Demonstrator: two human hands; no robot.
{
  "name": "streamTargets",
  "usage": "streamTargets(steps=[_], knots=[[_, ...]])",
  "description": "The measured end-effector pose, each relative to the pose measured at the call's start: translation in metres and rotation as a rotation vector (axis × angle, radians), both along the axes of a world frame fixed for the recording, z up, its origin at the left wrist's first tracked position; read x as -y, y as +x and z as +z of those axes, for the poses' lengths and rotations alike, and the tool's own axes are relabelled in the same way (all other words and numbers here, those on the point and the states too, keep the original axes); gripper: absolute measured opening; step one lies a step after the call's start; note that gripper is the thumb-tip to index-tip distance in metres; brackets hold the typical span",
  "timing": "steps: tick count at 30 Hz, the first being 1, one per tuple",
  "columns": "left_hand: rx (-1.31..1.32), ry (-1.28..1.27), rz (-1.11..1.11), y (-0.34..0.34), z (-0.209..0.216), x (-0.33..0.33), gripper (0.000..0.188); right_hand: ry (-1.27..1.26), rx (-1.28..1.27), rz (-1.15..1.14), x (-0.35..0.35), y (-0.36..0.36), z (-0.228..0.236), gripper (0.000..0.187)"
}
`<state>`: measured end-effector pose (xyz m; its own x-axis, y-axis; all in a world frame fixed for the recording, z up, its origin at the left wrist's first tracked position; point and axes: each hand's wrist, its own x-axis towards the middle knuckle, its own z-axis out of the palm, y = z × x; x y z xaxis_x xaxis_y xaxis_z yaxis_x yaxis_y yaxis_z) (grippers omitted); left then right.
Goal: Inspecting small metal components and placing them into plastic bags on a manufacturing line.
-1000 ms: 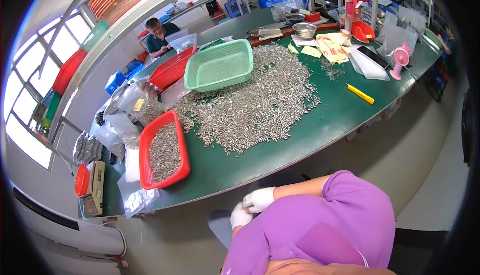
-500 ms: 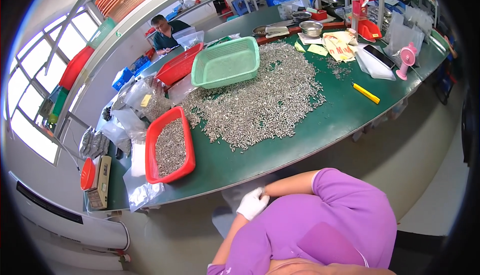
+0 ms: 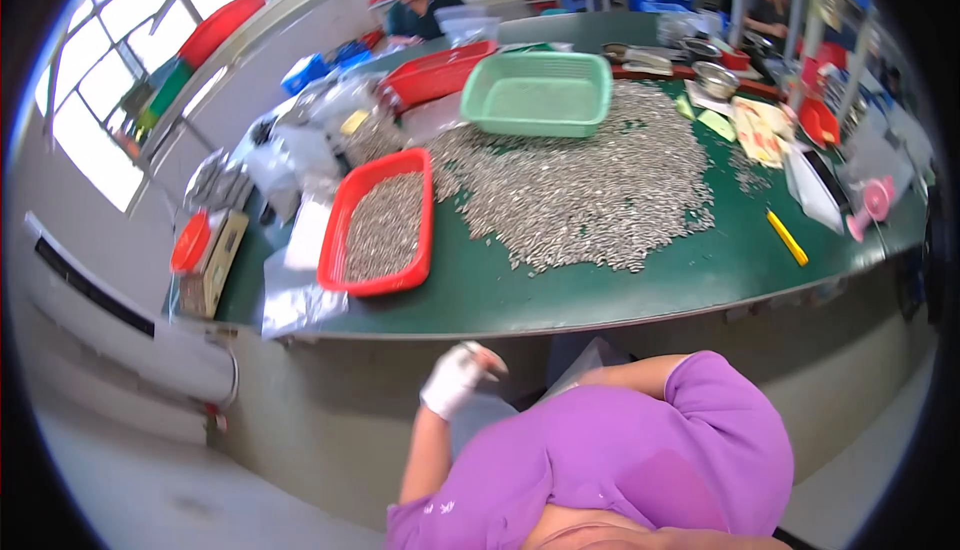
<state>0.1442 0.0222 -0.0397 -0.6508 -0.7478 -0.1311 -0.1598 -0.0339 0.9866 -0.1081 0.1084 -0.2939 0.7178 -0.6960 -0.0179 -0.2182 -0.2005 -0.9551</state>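
My left hand (image 3: 458,380), in a white glove with bare fingertips, hovers in front of the table edge, off the tabletop. Its fingers are loosely curled, thumb apart, slightly blurred, with nothing visible between them. My right forearm (image 3: 640,375) crosses in front of my body, and its hand is hidden there. A sheet or bag of clear plastic (image 3: 597,355) sticks up beside that forearm. On the green table (image 3: 600,305) lies a wide heap of small metal pins (image 3: 590,190). Left of it, a red basket (image 3: 425,240) holds more such pins. A light green basket (image 3: 535,130) rests on the heap's far side.
At far left stands a scale (image 3: 222,265) with a red pan, near clear bags (image 3: 300,155). Another red basket (image 3: 440,75) sits at the back. To the right are a yellow cutter (image 3: 787,240), a phone (image 3: 828,180), a pink fan (image 3: 872,205) and metal bowls (image 3: 716,80). A person (image 3: 425,15) sits beyond.
My left hand has moved left and up, away from my right wrist. Clear plastic now shows by my right forearm. My view has shifted, so the table appears higher and further right.
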Motion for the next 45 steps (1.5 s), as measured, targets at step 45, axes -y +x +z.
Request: streamTargets(steps=[45], knots=[[-1.017,-0.132,-0.168,0.093,0.149,0.007,0.047,-0.351,0.11,0.59,0.093,0.107,0.021,0.045]])
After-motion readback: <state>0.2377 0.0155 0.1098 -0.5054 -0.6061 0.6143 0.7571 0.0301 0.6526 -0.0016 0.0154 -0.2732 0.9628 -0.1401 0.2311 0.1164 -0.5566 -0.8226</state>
